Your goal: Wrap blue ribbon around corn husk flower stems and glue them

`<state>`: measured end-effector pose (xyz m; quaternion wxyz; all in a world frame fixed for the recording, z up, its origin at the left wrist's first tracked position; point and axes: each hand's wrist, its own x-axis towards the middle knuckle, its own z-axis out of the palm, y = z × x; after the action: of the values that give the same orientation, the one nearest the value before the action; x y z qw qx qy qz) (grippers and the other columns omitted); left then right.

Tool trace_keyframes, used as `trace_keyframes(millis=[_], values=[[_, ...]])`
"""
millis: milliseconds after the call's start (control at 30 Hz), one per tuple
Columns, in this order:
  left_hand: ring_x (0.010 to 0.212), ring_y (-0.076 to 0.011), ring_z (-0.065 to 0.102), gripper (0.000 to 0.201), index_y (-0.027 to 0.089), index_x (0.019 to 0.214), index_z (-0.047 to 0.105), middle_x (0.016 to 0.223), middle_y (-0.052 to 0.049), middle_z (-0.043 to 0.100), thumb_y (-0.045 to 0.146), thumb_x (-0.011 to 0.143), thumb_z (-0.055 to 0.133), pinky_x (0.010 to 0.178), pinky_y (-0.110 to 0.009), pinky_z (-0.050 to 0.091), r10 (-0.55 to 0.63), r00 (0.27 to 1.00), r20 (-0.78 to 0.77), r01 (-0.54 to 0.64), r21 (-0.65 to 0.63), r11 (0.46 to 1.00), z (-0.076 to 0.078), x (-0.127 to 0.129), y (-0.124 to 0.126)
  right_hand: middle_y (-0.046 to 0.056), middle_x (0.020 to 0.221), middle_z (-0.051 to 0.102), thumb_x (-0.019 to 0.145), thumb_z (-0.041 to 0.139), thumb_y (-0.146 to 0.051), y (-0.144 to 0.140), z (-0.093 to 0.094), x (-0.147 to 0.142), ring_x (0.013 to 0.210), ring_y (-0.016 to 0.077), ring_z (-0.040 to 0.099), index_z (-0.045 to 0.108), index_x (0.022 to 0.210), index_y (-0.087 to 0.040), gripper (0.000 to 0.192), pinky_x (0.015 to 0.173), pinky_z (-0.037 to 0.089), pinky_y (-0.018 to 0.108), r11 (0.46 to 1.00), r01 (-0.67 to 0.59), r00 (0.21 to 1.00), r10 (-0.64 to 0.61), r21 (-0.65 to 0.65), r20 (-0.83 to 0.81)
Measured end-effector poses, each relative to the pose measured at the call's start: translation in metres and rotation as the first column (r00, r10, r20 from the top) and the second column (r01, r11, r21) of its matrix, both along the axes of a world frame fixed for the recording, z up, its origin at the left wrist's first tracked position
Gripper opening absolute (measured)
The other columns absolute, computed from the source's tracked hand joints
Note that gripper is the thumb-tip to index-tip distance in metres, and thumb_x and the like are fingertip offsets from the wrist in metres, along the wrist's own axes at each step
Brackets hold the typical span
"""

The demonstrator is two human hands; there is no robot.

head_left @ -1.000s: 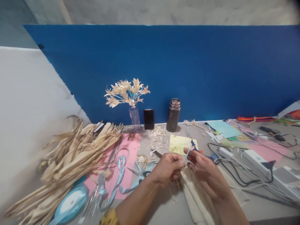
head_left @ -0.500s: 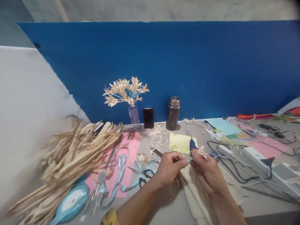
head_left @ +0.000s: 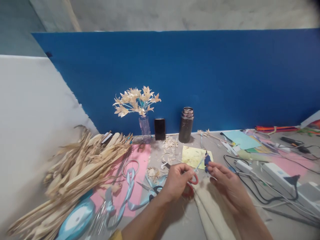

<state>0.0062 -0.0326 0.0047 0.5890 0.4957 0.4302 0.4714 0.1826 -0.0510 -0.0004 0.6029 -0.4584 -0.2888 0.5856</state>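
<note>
My left hand [head_left: 178, 182] is closed in a pinch on a thin light-blue stem [head_left: 200, 162], which points up and right toward the glue gun. My right hand [head_left: 228, 186] is just to the right, its fingers stretched out and thumb apart, with nothing visible in them. Just past those fingertips, the blue glue gun [head_left: 207, 160] points its nozzle upward, in front of a yellow paper [head_left: 190, 156]. Red scissor handles [head_left: 194, 179] show beside and below my left hand. A pale folded cloth [head_left: 212, 206] lies beneath my hands.
Dried corn husks [head_left: 82, 163], a blue ribbon roll [head_left: 77, 216] and black-handled scissors [head_left: 147, 187] lie left. At the back stand a vase [head_left: 145, 128] of husk flowers [head_left: 136, 100], a phone [head_left: 160, 129] and a flask [head_left: 186, 125]. Cables and a power strip [head_left: 277, 171] lie right.
The pale flower seen at my right fingers is out of sight, and those fingers have opened. More of the light-blue stem shows from my left hand. The red scissor handles have come into view.
</note>
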Motion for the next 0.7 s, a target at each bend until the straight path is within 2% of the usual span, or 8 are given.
trace_keyframes(millis=[167,300,367,400,467,533,567,700], values=[[0.062,-0.0140,0.051,0.014,0.018,0.061,0.063,0.061,-0.001,0.059,0.024,0.074,0.063,0.063,-0.025,0.040,0.205,0.964,-0.169,-0.180,0.150,0.972,0.011,-0.022,0.001,-0.003,0.058,0.050,0.076,0.072,-0.063,0.000,-0.006,0.004,0.053,0.0097,0.035,0.065,0.070,-0.018,0.047,0.051,0.029,0.023,0.984,-0.171,0.942,0.149,0.046,0.300],[0.054,-0.0109,0.045,0.018,0.018,0.062,0.063,0.056,0.003,0.054,0.030,0.074,0.066,0.055,-0.022,0.037,0.330,0.927,-0.176,-0.299,0.183,0.937,0.016,-0.070,0.011,-0.006,0.052,0.037,0.087,0.051,-0.069,-0.001,-0.006,0.001,0.051,0.0117,0.031,0.051,0.062,-0.021,0.054,0.050,0.027,0.025,0.979,-0.196,0.821,0.136,0.050,0.554],[0.046,-0.0081,0.034,0.021,0.017,0.063,0.062,0.049,0.007,0.044,0.035,0.072,0.069,0.047,-0.021,0.029,0.396,0.907,-0.142,-0.377,0.142,0.915,0.012,-0.094,0.019,-0.004,0.054,0.041,0.090,0.045,-0.065,0.003,-0.002,-0.003,0.053,0.0133,0.038,0.047,0.060,-0.022,0.052,0.053,0.031,0.026,0.964,-0.258,0.721,0.155,0.055,0.675],[0.044,-0.0073,0.030,0.022,0.018,0.064,0.060,0.047,0.008,0.041,0.037,0.072,0.069,0.046,-0.020,0.026,0.420,0.897,-0.135,-0.404,0.132,0.905,0.008,-0.105,0.024,-0.002,0.057,0.047,0.092,0.043,-0.060,0.008,0.000,-0.006,0.056,0.0146,0.044,0.047,0.060,-0.022,0.050,0.056,0.035,0.026,0.945,-0.324,0.644,0.184,0.047,0.742],[0.043,-0.0068,0.026,0.025,0.018,0.065,0.058,0.046,0.010,0.037,0.040,0.073,0.068,0.044,-0.020,0.023,0.460,0.878,-0.130,-0.446,0.125,0.886,-0.002,-0.119,0.033,0.002,0.068,0.062,0.095,0.039,-0.047,0.021,0.006,-0.018,0.067,0.0174,0.056,0.053,0.064,-0.022,0.042,0.064,0.040,0.026,0.887,-0.461,0.389,0.236,-0.034,0.891],[0.044,-0.0072,0.027,0.026,0.018,0.065,0.057,0.047,0.010,0.038,0.041,0.074,0.066,0.045,-0.020,0.023,0.494,0.858,-0.137,-0.479,0.132,0.868,-0.014,-0.126,0.040,0.003,0.076,0.069,0.095,0.037,-0.034,0.038,0.012,-0.034,0.072,0.0183,0.062,0.059,0.071,-0.022,0.035,0.064,0.040,0.026,0.860,-0.485,0.075,0.222,-0.159,0.972],[0.045,-0.0076,0.029,0.026,0.018,0.065,0.057,0.048,0.009,0.039,0.041,0.074,0.065,0.046,-0.020,0.025,0.509,0.849,-0.140,-0.493,0.137,0.859,-0.020,-0.128,0.043,0.003,0.077,0.071,0.094,0.040,-0.029,0.048,0.013,-0.044,0.073,0.0191,0.063,0.061,0.073,-0.022,0.031,0.063,0.038,0.027,0.867,-0.461,-0.025,0.201,-0.190,0.979],[0.054,-0.0105,0.042,0.022,0.017,0.063,0.062,0.057,0.004,0.051,0.037,0.072,0.065,0.053,-0.021,0.033,0.544,0.824,-0.159,-0.520,0.168,0.837,-0.037,-0.128,0.049,0.008,0.082,0.073,0.086,0.052,-0.022,0.090,0.011,-0.076,0.077,0.0238,0.064,0.067,0.076,-0.021,0.018,0.059,0.029,0.029,0.893,-0.396,-0.223,0.129,-0.211,0.966]])
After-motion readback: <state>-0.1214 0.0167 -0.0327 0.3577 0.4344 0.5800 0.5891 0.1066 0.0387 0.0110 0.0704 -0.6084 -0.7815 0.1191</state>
